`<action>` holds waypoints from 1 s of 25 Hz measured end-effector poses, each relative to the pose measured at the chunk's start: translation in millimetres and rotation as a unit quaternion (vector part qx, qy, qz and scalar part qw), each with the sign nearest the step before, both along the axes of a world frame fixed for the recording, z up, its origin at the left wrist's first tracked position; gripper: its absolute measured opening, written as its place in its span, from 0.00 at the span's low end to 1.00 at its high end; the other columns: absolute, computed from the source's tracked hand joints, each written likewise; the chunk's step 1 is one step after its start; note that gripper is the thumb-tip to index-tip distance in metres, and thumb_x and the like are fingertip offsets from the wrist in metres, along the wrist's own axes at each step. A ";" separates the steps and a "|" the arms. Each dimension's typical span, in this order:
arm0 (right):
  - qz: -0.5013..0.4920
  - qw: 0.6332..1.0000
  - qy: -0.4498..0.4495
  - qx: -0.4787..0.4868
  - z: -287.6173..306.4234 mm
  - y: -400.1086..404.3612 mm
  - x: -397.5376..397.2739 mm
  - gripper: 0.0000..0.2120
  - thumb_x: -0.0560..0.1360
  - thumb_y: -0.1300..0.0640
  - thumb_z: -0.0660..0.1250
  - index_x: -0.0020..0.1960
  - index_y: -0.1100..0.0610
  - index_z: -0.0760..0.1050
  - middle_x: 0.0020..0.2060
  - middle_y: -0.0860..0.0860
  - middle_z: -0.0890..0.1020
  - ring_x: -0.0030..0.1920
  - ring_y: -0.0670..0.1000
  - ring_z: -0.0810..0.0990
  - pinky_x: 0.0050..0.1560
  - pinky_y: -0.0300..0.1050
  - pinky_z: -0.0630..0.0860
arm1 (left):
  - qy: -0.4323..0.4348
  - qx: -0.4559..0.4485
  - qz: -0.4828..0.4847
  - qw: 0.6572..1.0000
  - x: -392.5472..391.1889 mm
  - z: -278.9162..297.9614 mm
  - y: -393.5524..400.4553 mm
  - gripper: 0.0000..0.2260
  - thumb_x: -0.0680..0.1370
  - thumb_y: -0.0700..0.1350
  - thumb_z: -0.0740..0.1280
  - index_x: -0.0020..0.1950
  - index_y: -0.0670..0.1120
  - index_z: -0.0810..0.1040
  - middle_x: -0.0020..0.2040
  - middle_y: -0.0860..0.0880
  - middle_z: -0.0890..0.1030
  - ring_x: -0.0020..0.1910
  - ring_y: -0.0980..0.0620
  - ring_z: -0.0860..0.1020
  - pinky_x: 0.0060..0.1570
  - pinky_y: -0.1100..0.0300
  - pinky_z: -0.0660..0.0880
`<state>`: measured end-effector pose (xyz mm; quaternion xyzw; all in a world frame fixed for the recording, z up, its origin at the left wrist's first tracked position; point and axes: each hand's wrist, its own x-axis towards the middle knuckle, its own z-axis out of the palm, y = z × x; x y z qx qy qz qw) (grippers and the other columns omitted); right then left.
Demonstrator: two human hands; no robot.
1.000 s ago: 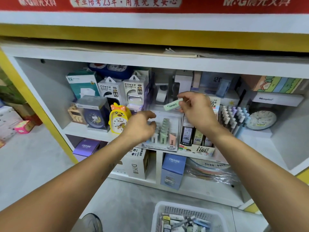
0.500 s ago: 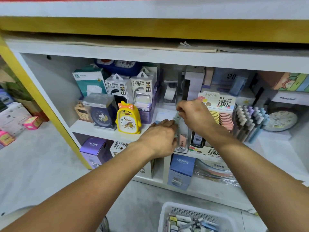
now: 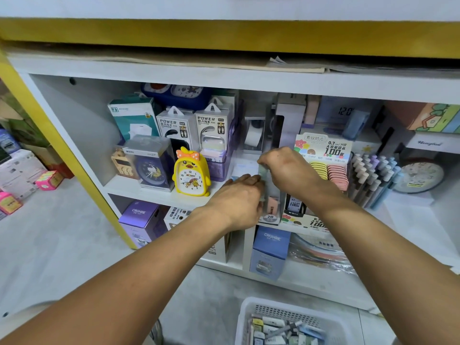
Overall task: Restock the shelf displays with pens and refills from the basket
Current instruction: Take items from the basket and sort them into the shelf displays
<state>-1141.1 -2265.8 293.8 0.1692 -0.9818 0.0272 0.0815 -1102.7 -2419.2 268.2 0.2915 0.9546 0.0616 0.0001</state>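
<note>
Head view, frame centre: right hand (image 3: 290,170) pinching a green refill case (image 3: 262,173) over the clear display box (image 3: 270,215); left hand (image 3: 236,201) alongside, grip hidden. Basket (image 3: 251,317) at bottom.

Pretty cramped: yellow duck clock (image 3: 191,173) left, pen rack (image 3: 373,180) right, lead box (image 3: 323,150) just behind. Open floor (image 3: 62,245) bottom-left, basket (image 3: 251,317) near.

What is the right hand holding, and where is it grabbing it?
The right hand pinches a pale green refill case by its top end, over the clear display box.
</note>
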 end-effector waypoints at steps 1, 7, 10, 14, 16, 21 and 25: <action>-0.005 1.000 0.004 -0.006 -0.5 1.8 0.6 0.15 0.72 0.72 0.62 0.54 0.60 0.79 0.49 0.59 0.82 0.51 0.62 0.80 0.50 0.53 0.79 | -0.001 -0.001 0.001 1.000 0.0 0.0 0.3 0.21 0.78 0.48 0.60 0.71 0.45 0.68 0.71 0.47 0.70 0.69 0.47 0.66 0.66 0.51 0.65; -0.013 0.999 0.032 -0.015 -5.4 2.9 1.5 0.09 0.74 0.70 0.64 0.48 0.59 0.78 0.43 0.58 0.80 0.45 0.62 0.79 0.44 0.53 0.78 | -0.001 0.002 0.005 1.000 1.2 2.4 2.3 0.21 0.78 0.49 0.61 0.70 0.45 0.68 0.70 0.46 0.71 0.68 0.46 0.68 0.66 0.50 0.67; -0.021 1.000 0.006 0.003 -7.0 2.6 -0.3 0.13 0.75 0.69 0.65 0.54 0.58 0.81 0.50 0.58 0.82 0.50 0.61 0.81 0.50 0.53 0.80 | -0.003 0.000 0.004 1.000 0.3 2.9 2.2 0.21 0.78 0.48 0.61 0.71 0.45 0.68 0.70 0.46 0.71 0.69 0.46 0.67 0.66 0.50 0.67; 0.034 0.998 0.004 0.051 -8.6 0.0 4.6 0.17 0.77 0.65 0.64 0.65 0.59 0.78 0.56 0.55 0.76 0.58 0.58 0.76 0.53 0.52 0.77 | -0.012 0.003 0.004 1.000 -0.5 3.5 1.7 0.22 0.78 0.47 0.61 0.71 0.46 0.68 0.69 0.47 0.71 0.68 0.47 0.67 0.65 0.51 0.66; 0.029 0.999 0.026 -0.003 -1.3 1.2 6.1 0.22 0.74 0.70 0.64 0.67 0.60 0.75 0.57 0.56 0.73 0.56 0.59 0.77 0.52 0.52 0.77 | -0.013 0.004 0.002 1.000 0.5 4.2 1.0 0.21 0.78 0.47 0.61 0.70 0.45 0.69 0.69 0.46 0.71 0.68 0.46 0.68 0.64 0.52 0.67; 0.002 0.974 0.077 -0.213 25.4 11.8 31.0 0.17 0.76 0.69 0.62 0.59 0.57 0.82 0.54 0.52 0.82 0.54 0.53 0.79 0.57 0.45 0.76 | 0.085 0.079 -0.007 0.993 15.7 13.2 -1.9 0.10 0.75 0.42 0.62 0.54 0.42 0.75 0.55 0.44 0.76 0.57 0.43 0.73 0.51 0.53 0.71; -0.009 0.965 -0.030 -0.260 14.8 26.5 93.7 0.15 0.76 0.66 0.63 0.53 0.52 0.84 0.46 0.47 0.85 0.48 0.46 0.80 0.51 0.40 0.77 | 0.075 0.132 -0.001 0.988 47.5 9.3 2.2 0.08 0.73 0.41 0.61 0.48 0.46 0.78 0.49 0.44 0.80 0.50 0.43 0.77 0.41 0.57 0.70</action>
